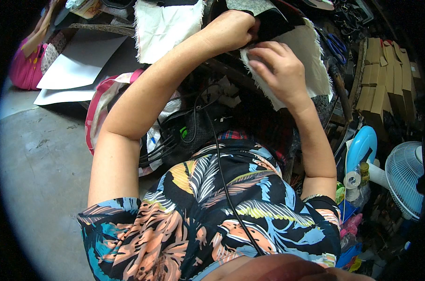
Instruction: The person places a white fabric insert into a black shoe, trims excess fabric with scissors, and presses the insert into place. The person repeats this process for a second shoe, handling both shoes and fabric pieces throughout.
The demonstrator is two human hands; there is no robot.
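Observation:
My left hand (236,30) is at the top of the view, curled closed beside a black piece of material (272,24). Its fingertips are turned away, so what they grip cannot be made out. Just right of it, my right hand (285,70) hovers over or rests on a frayed off-white cloth (313,56), its fingers bent and the thumb apart from them. A second frayed off-white cloth (168,30) lies to the left, beyond my left forearm. Above the black material there is a grey speckled piece (257,5).
White sheets (81,61) and a pink bag (25,65) are at the far left. A pink-rimmed bag (94,110) sits below my left arm, near a black mesh bag with cables (189,131). Blue-handled scissors (335,47), stacked cardboard (381,79) and a fan (404,175) stand right.

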